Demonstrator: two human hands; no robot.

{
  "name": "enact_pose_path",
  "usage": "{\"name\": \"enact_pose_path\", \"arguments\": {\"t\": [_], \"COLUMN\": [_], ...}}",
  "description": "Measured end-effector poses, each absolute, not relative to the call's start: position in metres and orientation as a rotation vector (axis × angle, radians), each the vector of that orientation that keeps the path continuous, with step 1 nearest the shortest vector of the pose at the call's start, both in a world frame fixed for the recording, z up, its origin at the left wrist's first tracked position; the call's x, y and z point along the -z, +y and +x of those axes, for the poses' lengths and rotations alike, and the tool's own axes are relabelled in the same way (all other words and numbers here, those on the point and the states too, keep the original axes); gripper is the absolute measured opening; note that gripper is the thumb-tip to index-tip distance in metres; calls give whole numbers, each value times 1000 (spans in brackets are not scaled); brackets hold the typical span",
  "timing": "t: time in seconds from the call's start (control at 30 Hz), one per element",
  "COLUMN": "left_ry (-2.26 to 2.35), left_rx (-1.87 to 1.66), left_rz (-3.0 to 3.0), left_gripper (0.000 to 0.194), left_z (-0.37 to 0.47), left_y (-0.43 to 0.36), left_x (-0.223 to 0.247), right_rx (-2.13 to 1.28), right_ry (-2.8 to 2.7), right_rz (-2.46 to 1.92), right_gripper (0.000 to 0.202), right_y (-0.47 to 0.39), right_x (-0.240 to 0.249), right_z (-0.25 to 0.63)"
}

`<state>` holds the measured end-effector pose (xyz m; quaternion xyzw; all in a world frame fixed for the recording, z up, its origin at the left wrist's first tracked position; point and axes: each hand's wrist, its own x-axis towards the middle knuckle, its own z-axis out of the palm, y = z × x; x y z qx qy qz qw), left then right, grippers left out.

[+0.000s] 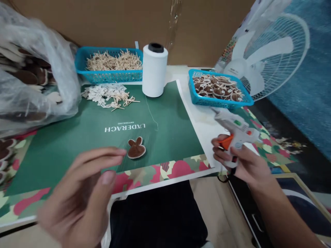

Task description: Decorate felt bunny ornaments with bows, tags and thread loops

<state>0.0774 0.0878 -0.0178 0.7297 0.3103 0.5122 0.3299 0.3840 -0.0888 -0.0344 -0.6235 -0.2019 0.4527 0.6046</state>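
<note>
A brown bunny-shaped piece with a pale edge lies on the green mat. Just left of it is my left hand, raised above the mat, thumb and fingers apart with nothing between them. My right hand is wrapped round the handle of a white glue gun with an orange trigger, its nozzle pointing up and left. Behind the bunny piece, small white tags and a few beige bows lie in a pile. A white thread spool stands upright at the back.
A blue basket of beige bows sits at the back left. Another blue basket, at the back right, holds brown pieces with bows. A plastic bag of brown pieces is at the left. A white fan stands at the right.
</note>
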Motion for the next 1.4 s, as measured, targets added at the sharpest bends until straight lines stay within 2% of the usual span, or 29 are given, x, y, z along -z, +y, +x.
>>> {"name": "enact_pose_path", "arguments": {"t": [0.13,0.33,0.53,0.8,1.4], "left_ry": [709,705,923,971,998], "left_rx": [-1210,-1123,-976,-930,-907], "left_rz": [2218,2505,2634,2635,2638], "left_gripper": [29,42,38,29,27], "left_z": [75,86,92,98,101], "left_y": [79,52,46,45,45], "left_x": [51,75,79,81,82], "right_rx": [-1053,-1104,-1234,-1397,-1435], "right_ry": [-702,-993,-1191,-1278,-1277], "right_rz": [-1412,-1503,-1578,-1610,-1704], "right_gripper": [28,26,24,12,13], "right_y": [-68,-35,-6,15,18], "right_x": [41,36,40,34,36], "right_z": [369,355,353,342,340]}}
